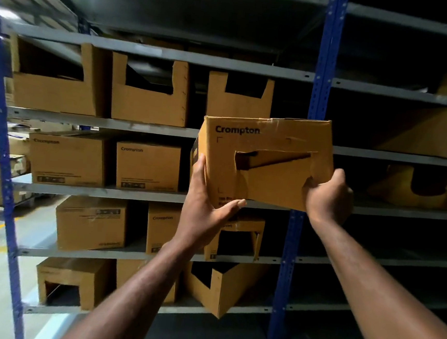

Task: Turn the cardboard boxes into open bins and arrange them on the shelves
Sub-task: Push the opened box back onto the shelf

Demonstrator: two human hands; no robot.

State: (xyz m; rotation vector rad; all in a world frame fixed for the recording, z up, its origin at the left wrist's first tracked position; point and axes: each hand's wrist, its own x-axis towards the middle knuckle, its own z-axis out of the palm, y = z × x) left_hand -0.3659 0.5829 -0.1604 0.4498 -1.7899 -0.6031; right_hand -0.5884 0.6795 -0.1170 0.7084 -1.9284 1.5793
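Both hands hold a Crompton cardboard box (263, 159) up in front of the shelves (156, 54). The left hand (203, 202) grips its lower left corner; the right hand (328, 196) clasps its lower right edge, fingers curled. A window is cut in its front face.

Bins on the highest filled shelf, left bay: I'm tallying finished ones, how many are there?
3: left bin, middle bin, right bin just above the held box; more could sit unseen in the dark beside it.
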